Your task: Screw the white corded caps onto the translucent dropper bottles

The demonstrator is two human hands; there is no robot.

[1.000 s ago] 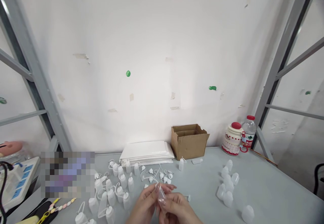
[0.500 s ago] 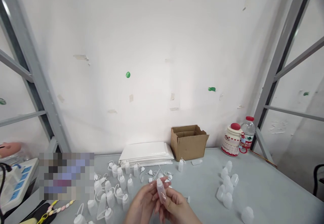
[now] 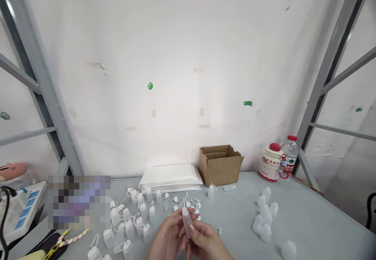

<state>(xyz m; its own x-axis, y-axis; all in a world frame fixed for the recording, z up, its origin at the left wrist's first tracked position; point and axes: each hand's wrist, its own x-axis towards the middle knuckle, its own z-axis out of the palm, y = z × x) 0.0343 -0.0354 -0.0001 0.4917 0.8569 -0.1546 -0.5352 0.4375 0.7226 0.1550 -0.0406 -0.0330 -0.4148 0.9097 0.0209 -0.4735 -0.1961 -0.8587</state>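
Observation:
A small translucent white squeeze bottle (image 3: 186, 219) stands upright between both my hands at the bottom centre. My left hand (image 3: 167, 236) curls its fingertips around the bottle's upper part. My right hand (image 3: 205, 242) grips the bottle's lower body, fingers wrapped round it. On the grey table (image 3: 235, 217) just beyond lie several loose white caps with tethers (image 3: 185, 202). A group of capped bottles (image 3: 132, 222) stands to the left of my hands. Uncapped bottle bodies (image 3: 266, 217) lie to the right.
An open cardboard box (image 3: 220, 164) and a stack of white sheets (image 3: 172, 177) sit against the wall. A red-lidded jar (image 3: 272, 162) and a water bottle (image 3: 289, 152) stand at the back right. Grey metal frame posts (image 3: 44, 87) flank the table. A power strip (image 3: 20, 211) lies far left.
The bottle has been turned from a tilted position low in my hands to upright and slightly higher. My hands stay in the same place.

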